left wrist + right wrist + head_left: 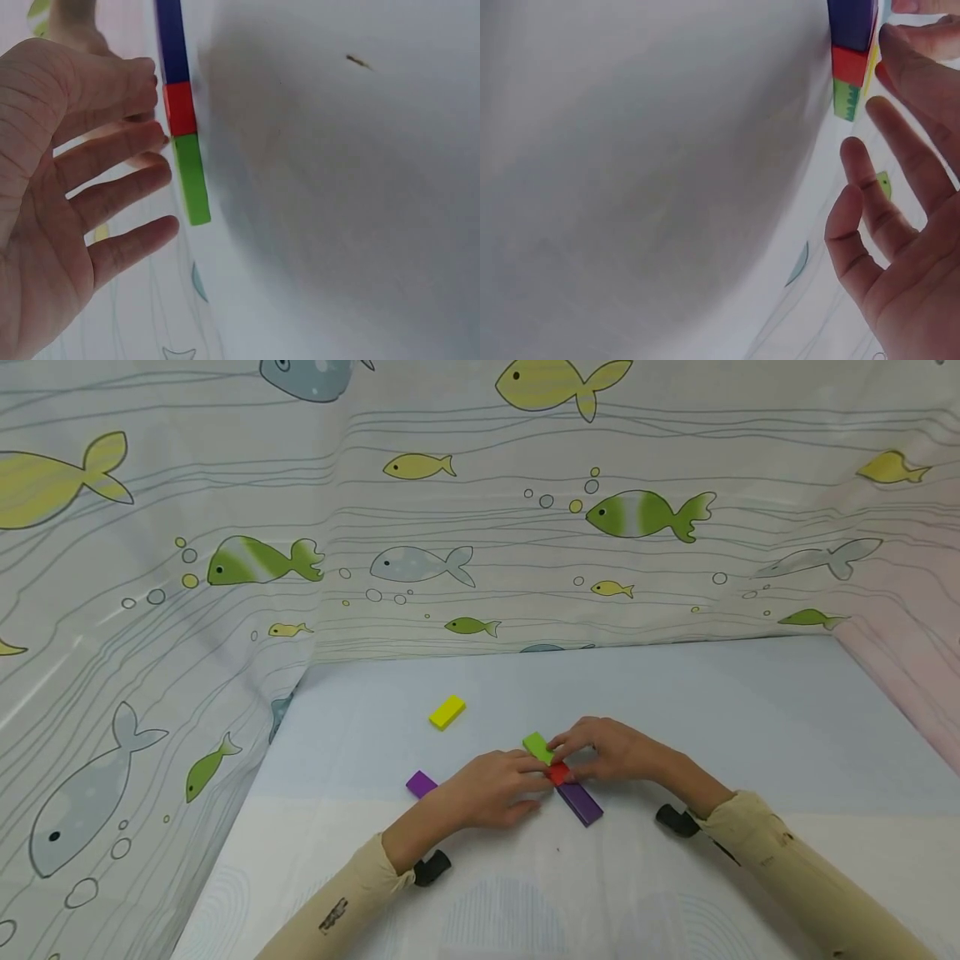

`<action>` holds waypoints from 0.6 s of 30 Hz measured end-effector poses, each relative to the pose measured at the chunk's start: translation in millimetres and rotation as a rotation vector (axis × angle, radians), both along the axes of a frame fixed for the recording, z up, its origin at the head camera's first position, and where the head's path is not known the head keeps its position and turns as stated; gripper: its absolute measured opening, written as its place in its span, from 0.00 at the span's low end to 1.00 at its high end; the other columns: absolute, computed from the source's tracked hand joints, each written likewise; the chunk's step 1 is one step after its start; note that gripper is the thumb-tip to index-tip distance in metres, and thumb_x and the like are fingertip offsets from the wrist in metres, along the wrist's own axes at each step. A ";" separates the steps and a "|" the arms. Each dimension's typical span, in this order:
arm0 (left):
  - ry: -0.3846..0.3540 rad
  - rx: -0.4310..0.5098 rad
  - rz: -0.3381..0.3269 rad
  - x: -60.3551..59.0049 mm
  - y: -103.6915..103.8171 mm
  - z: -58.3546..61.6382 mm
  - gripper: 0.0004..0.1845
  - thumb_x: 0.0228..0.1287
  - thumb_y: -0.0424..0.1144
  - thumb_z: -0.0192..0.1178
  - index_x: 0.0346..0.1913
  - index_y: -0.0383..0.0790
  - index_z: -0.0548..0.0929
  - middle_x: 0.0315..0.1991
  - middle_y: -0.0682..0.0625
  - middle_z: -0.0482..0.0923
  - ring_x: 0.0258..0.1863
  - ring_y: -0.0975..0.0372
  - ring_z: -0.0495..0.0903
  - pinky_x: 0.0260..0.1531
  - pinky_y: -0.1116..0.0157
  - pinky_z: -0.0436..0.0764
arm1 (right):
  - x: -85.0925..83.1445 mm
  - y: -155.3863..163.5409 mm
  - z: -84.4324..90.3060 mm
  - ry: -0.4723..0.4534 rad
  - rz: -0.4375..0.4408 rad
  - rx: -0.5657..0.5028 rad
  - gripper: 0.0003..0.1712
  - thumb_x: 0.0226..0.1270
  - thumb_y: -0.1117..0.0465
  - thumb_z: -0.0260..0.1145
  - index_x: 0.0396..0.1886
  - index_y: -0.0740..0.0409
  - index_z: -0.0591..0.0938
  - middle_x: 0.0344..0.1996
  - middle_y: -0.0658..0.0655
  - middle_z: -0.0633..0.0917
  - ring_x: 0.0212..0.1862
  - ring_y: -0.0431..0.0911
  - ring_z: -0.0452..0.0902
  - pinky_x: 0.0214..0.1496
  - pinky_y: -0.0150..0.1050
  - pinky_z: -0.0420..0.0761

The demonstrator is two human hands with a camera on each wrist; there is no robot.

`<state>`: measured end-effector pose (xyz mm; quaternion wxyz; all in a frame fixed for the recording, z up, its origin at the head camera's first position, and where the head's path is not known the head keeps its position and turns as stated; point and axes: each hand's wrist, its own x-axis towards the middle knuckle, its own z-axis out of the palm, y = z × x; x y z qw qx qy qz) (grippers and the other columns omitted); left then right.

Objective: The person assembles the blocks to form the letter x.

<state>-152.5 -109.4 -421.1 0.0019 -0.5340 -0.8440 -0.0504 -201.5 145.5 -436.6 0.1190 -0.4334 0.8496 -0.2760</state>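
A lime-green block (536, 745), a small red block (558, 774) and a long dark purple block (581, 804) lie end to end in a line on the table. My right hand (611, 750) pinches the red block between thumb and index finger, its other fingers loosely bent in the right wrist view. From the other side my left hand (495, 789) reaches in with fingers extended and spread, fingertips right at the row. The red block (180, 109) sits flush between its two neighbours in the left wrist view.
A yellow block (447, 712) lies farther back on the white table. Left of my left hand is a purple block (422, 783), partly covered by that wrist. Fish-printed cloth (420, 518) rises behind the table and along its left side.
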 end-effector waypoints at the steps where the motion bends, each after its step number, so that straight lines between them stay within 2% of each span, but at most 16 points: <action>1: -0.003 -0.005 0.003 0.0 -0.4 -0.4 0.18 0.68 0.45 0.61 0.59 0.48 0.83 0.59 0.52 0.78 0.59 0.61 0.75 0.54 0.64 0.76 | 0.5 -0.7 1.0 0.008 0.005 0.004 0.18 0.60 0.57 0.75 0.52 0.46 0.88 0.56 0.48 0.83 0.55 0.45 0.75 0.55 0.48 0.76; 8: -0.027 0.003 0.008 1.9 -4.1 -1.4 0.17 0.68 0.44 0.61 0.58 0.48 0.83 0.59 0.53 0.78 0.59 0.60 0.75 0.56 0.64 0.75 | 1.1 -2.4 1.2 0.045 0.040 0.022 0.16 0.58 0.55 0.76 0.48 0.43 0.89 0.55 0.46 0.84 0.54 0.44 0.75 0.54 0.47 0.77; 18: -0.002 0.024 0.010 4.2 -13.9 -2.5 0.16 0.68 0.44 0.61 0.56 0.47 0.84 0.58 0.52 0.79 0.58 0.59 0.75 0.56 0.63 0.75 | -0.1 -0.6 -1.3 0.044 0.052 0.005 0.17 0.56 0.53 0.77 0.47 0.44 0.90 0.53 0.47 0.85 0.50 0.44 0.76 0.50 0.45 0.77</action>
